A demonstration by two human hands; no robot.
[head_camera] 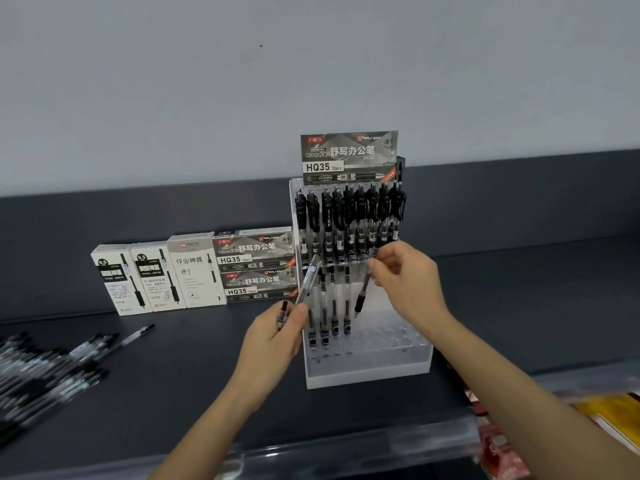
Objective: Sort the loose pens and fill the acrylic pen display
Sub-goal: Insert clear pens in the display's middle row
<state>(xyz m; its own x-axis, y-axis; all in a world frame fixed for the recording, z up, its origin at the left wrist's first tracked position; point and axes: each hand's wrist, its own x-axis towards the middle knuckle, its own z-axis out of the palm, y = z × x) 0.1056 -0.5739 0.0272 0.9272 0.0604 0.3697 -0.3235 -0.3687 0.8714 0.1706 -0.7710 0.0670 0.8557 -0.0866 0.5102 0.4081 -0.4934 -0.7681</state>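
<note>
The right hand pinches a black-grip gel pen, tip down, above the lower holes of the acrylic pen display. At the display's left edge, the left hand grips clear pens. Loose pens lie heaped well left of the display, and pen boxes stand just beside it.

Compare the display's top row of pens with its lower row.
The top row is filled across; the lower row has pens only at its left, with empty holes to the right. The top row stands higher and further back than the lower row. Both hold upright clear pens with black parts.
</note>
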